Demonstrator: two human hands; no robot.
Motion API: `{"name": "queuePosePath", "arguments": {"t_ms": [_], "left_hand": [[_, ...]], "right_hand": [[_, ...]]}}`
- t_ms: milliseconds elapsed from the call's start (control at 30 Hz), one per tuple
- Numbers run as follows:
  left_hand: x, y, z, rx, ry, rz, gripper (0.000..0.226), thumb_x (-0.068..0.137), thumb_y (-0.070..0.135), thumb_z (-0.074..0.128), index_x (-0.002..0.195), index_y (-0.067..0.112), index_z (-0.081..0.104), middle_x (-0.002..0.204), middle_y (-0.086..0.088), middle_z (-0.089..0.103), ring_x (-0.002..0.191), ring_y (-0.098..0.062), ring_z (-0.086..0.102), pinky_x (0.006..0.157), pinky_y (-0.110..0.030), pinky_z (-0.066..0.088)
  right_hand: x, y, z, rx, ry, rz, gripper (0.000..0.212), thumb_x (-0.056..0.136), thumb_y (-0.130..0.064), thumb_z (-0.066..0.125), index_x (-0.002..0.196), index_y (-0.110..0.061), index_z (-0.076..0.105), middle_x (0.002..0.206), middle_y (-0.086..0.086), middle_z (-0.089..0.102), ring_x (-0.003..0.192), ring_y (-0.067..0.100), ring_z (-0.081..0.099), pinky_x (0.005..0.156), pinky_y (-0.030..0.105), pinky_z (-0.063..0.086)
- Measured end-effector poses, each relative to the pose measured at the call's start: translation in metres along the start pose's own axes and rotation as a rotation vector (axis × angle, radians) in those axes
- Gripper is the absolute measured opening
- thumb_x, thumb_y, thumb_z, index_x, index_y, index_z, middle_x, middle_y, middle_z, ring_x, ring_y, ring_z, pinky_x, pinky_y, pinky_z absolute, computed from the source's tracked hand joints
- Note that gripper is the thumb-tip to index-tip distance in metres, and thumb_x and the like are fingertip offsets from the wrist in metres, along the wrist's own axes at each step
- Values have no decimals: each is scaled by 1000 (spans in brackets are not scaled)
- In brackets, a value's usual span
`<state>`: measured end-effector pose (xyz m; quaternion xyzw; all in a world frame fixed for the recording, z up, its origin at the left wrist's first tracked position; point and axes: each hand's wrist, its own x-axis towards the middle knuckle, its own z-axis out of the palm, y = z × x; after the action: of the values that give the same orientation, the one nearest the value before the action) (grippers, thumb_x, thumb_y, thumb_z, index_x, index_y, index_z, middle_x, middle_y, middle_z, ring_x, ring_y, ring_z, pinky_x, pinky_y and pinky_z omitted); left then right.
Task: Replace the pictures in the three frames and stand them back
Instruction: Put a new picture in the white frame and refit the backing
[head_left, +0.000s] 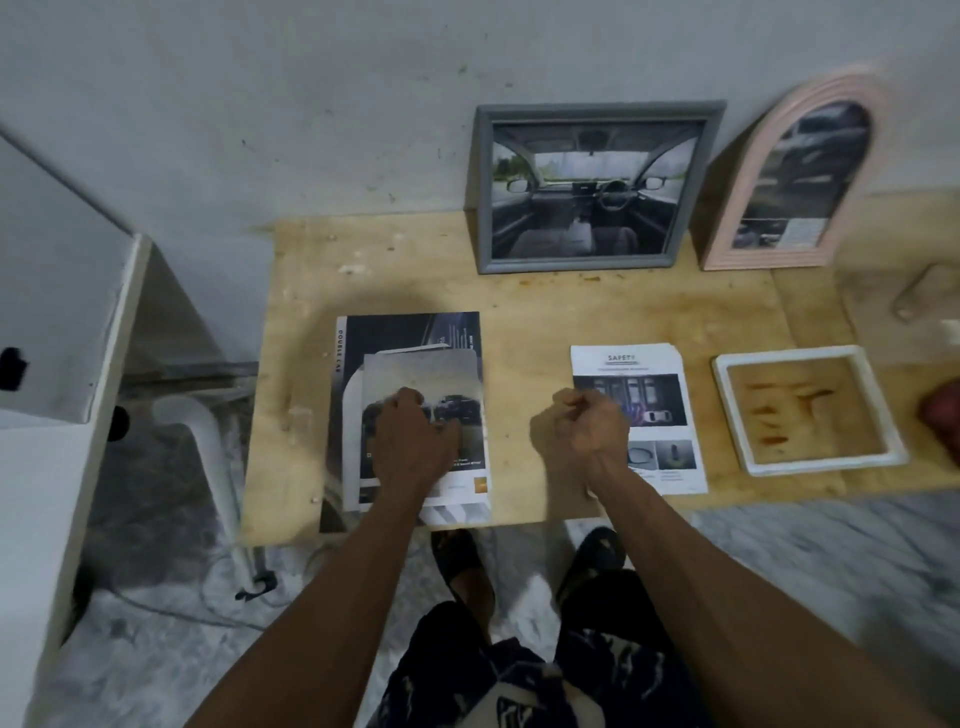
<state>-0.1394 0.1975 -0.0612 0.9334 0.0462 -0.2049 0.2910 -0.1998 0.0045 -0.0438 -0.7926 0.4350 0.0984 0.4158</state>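
Observation:
A grey rectangular frame (597, 188) with a car-interior picture stands against the wall. To its right stands a pink arched frame (795, 171) holding a dark car picture. A white square frame (809, 408) lies flat and empty at the right of the wooden table (535, 306). A stack of car brochure pages (410, 358) lies at the table's left front; my left hand (413, 441) rests on its top sheet with fingers curled at the paper. My right hand (589, 421) hovers with curled fingers, holding nothing visible, over the left edge of a "SAFETY" sheet (649, 410).
A white cabinet (57, 291) stands at the left, with a white plastic chair leg (208, 447) and a cable (249, 592) on the floor beside it. A red object (943, 421) sits at the table's right edge. My feet (530, 566) stand below the table's front edge.

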Motion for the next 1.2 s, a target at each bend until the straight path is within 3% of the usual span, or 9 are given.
{"name": "queuePosePath", "arguments": {"t_ms": [100,267,467,633,733,833,933,1033,1200], "left_hand": [[-9,34,31,-52,-84,56,38,83,37,68,109,14,55,107,-6,60,98,-28,61,87,-42,53],[-26,83,76,-104,-193,27,49,87,32,68,128,9,53,123,-9,62,109,-27,60,89,-37,49],[-38,124,112,-89,-234,-38,52,88,33,68,128,2,53,114,-12,66,109,-28,61,81,-29,43],[-41,146,132,-116,-198,-133,54,84,34,70,125,6,49,103,-12,70,90,-27,69,80,-39,58],[-44,155,141,-140,-127,-232,55,85,34,72,126,6,49,111,-12,67,96,-31,67,83,-43,58],[-45,161,149,-152,-70,-315,53,86,31,74,128,6,52,118,-13,65,107,-32,63,84,-35,54],[-46,163,149,-214,-34,-375,35,85,29,76,115,12,66,111,-8,72,100,-28,67,79,-30,52],[-51,162,145,-320,-27,-398,18,81,23,79,96,15,73,96,-5,75,88,-25,70,83,-40,59],[-63,152,134,-511,-65,-391,18,81,11,77,84,26,67,95,-8,75,86,-30,72,82,-49,60]], "right_hand": [[12,21,-35,-39,128,50,19,89,-9,61,106,-10,67,102,8,68,99,25,63,77,23,39],[38,58,-78,-52,220,60,34,82,-9,64,116,-7,64,109,14,69,102,33,64,81,31,48],[61,79,-100,-66,146,71,48,78,-13,63,125,-7,56,119,23,62,108,42,59,89,42,48],[75,84,-109,-67,25,67,47,76,-15,63,122,-8,56,120,21,59,111,42,55,91,41,46],[81,87,-113,-53,-24,70,55,79,-13,63,132,-9,50,128,19,55,117,39,52,97,41,44],[86,91,-117,-29,-76,87,59,82,-13,65,137,-10,45,134,17,50,123,36,48,100,39,41],[91,90,-121,-11,-122,96,60,80,-17,66,135,-12,44,131,12,54,121,34,48,98,39,39],[88,89,-122,25,-147,85,58,80,-22,65,133,-14,45,128,9,56,117,33,49,96,43,45],[76,89,-128,84,-185,41,51,83,-20,65,130,-12,46,124,10,57,106,28,56,90,38,52]]}}
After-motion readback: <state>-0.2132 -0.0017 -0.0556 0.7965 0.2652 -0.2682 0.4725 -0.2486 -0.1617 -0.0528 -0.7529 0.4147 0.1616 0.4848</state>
